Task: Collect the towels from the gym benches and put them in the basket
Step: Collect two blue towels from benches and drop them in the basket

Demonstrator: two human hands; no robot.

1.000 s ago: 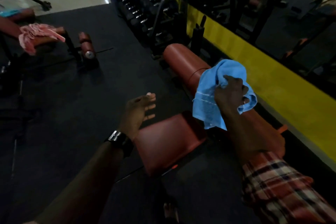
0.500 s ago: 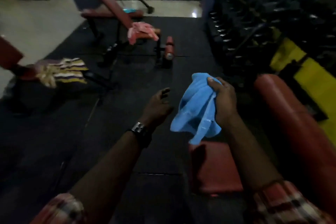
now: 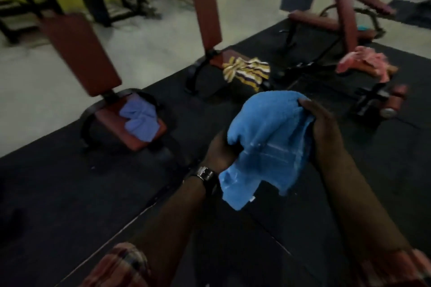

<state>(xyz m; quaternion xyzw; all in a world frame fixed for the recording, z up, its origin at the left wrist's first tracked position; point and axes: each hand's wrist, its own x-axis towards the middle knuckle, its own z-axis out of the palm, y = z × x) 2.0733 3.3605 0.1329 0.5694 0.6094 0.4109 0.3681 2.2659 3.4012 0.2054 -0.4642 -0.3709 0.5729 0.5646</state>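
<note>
Altogether four towels show: a blue towel (image 3: 268, 137) held in front of the person, a lavender towel (image 3: 140, 119) crumpled on the seat of the nearest upright bench (image 3: 81, 53), a yellow, white and dark striped towel (image 3: 247, 72) bunched on the seat of the second upright bench (image 3: 207, 18), and a pink towel (image 3: 363, 63) draped over an incline bench (image 3: 345, 18) at the right. The blue towel is plain terry, gathered into a rounded bundle with two loose corners hanging down above the black rubber flooring (image 3: 70, 193). The right hand (image 3: 324, 123) has its fingers clamped over the top edge; the left hand (image 3: 221, 151), with a wristwatch (image 3: 206, 173), grips it from underneath, fingers closed into the cloth. No writing is legible; motion blurs the scene.
</note>
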